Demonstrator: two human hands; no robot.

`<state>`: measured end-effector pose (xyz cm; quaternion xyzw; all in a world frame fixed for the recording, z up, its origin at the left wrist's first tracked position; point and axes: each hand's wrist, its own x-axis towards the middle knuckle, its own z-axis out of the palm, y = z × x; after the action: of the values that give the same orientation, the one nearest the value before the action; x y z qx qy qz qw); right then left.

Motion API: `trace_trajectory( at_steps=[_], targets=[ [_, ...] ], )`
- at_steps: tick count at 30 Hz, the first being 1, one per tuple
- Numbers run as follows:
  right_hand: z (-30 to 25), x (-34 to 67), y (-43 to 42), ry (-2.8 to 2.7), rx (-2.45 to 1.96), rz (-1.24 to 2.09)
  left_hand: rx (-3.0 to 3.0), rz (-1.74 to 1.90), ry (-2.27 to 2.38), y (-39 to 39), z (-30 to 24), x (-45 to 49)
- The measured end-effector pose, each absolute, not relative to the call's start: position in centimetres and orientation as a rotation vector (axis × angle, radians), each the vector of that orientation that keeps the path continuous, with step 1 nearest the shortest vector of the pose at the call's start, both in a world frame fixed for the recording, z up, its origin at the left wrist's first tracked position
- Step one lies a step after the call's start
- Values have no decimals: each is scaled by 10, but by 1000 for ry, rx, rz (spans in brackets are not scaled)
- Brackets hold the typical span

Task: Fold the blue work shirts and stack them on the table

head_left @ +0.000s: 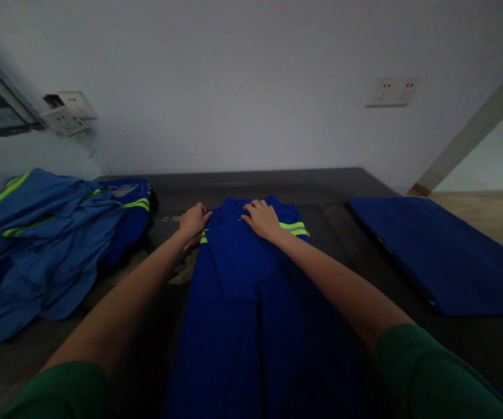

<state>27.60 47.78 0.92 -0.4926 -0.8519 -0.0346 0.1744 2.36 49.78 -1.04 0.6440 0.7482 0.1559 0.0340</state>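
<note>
A dark blue work uniform [234, 337] with a collar and yellow-green reflective stripes lies lengthwise in front of me, its collar at the far end. My left hand [194, 220] is at the uniform's far left edge, thumb and fingers drawn together on the cloth. Resting on top near the collar is my right hand [262, 219], fingers slightly bent and thumb apart from them. Part of the collar and the right-hand stripe is hidden under that hand. A dark slit runs down the middle of the near part of the cloth.
The uniform lies on a dark table [334, 244]. At left is a crumpled lighter blue shirt [63, 233] over a darker blue garment [135, 215]. A neatly folded blue garment [439, 256] lies at right. A white wall [234, 87] with sockets [395, 91] stands behind.
</note>
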Motion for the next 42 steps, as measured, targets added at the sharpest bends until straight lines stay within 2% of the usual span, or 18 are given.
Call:
trace_trajectory(
  at_steps=[7,10,14,19,25,32,37,42],
  targets=[
    [8,280,466,-2358,-1338,-70,2032,765,2367,488,0,32],
    [19,295,461,-2231,-1455,-89,2148,858,2194,476,13,46],
    [15,323,457,-2153,-1787,21,2348,663,1840,440,6,91],
    [-7,344,460,-2189,-1964,182,2359,454,1967,405,-19,124],
    [-14,346,468,-2183,-2002,236,2243,397,2116,402,-19,121],
    [-15,345,461,-2132,-1940,141,2207,417,2153,404,-22,123],
    [-8,350,452,-2037,-1746,25,2218,469,2152,399,-21,122],
    [6,363,412,-2060,-1548,59,2300,528,2095,397,-17,122]
  ],
)
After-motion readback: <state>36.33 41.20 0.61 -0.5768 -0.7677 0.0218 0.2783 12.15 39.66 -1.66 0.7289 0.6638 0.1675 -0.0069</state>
